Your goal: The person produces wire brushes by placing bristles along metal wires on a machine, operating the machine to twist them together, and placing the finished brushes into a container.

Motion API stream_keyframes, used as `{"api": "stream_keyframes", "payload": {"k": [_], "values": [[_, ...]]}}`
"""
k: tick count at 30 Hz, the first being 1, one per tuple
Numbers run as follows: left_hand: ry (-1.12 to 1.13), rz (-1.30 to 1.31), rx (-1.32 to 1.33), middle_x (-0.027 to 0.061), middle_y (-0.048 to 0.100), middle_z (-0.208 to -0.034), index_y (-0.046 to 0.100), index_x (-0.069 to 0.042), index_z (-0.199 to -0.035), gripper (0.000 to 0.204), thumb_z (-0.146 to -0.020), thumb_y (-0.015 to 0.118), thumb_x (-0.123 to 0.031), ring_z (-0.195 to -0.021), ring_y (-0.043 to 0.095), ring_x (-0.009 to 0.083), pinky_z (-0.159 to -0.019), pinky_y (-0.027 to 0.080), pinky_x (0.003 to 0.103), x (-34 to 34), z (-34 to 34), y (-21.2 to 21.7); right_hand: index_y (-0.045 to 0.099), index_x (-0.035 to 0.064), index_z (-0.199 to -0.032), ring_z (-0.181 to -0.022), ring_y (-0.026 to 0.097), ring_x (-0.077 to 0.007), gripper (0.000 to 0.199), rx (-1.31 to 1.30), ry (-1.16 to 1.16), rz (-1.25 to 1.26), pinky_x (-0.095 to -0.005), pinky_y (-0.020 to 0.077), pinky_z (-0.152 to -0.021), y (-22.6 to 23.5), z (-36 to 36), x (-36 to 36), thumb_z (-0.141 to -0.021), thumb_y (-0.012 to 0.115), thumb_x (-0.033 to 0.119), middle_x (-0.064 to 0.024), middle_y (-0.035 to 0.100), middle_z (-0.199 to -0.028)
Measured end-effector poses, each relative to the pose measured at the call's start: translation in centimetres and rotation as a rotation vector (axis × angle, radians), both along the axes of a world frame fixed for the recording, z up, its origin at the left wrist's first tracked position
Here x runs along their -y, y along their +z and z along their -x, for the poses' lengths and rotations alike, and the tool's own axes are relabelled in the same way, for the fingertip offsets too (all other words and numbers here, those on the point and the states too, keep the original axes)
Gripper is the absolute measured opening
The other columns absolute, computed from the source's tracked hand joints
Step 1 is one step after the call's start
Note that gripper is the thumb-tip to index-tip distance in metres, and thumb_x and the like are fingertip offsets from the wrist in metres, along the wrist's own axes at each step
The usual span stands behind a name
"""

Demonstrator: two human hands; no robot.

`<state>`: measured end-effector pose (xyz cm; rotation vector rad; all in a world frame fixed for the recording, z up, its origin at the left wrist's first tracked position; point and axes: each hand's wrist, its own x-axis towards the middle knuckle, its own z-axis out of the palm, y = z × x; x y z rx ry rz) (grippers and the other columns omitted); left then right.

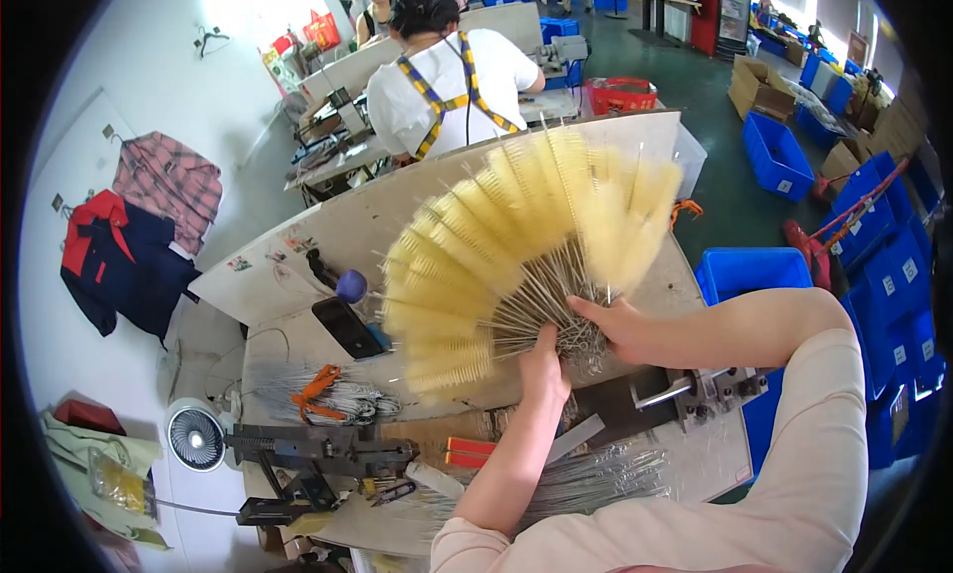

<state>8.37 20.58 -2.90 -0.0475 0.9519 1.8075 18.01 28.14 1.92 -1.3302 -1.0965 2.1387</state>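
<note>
Yellow brushes (452, 260), seemingly light and springy, are fanned from left of the left hand (543, 367) to above the right hand (621, 328); their wire stems (549, 293), likely stiff and slippery, are gripped by both hands, where hold is best taken.

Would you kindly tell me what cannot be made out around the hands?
Head view: several fingers of the left hand and right hand, hidden by the wire handles.
Head view: how many brushes are held, as their bristles overlap.
Head view: rightmost bristle tips, blurred.
Head view: part of the piled wires, behind the left forearm.
</note>
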Motion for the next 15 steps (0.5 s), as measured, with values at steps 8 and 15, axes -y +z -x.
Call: {"api": "stream_keyframes", "payload": {"k": [8, 15], "values": [[-0.081, 0.004, -0.118, 0.0039, 0.054, -0.115, 0.044, -0.005, -0.121, 0.038, -0.084, 0.054, -0.006, -0.097, 0.057, 0.0151, -0.069, 0.05, 0.03, 4.7, -3.4, 6.6, 0.029, 0.0069, -0.12, -0.088, 0.059, -0.0205, 0.06, -0.206, -0.099, -0.07, -0.0354, 0.052, -0.066, 4.9, -4.0, 5.4, -0.078, 0.069, 0.022, -0.0121, 0.055, -0.106], [-0.255, -0.169, -0.397, 0.0044, 0.055, -0.114, 0.045, -0.004, -0.121, 0.042, -0.081, 0.059, -0.009, -0.095, 0.057, 0.0155, -0.071, 0.049, 0.03, 5.7, -10.5, 15.4, 0.05, 0.0077, -0.112, -0.084, 0.063, -0.0218, 0.036, -0.221, -0.24, -0.238, -0.0377, 0.0548, -0.067, 12.6, -12.5, 7.5, -0.081, 0.065, 0.016, -0.0109, 0.061, -0.1]]}}
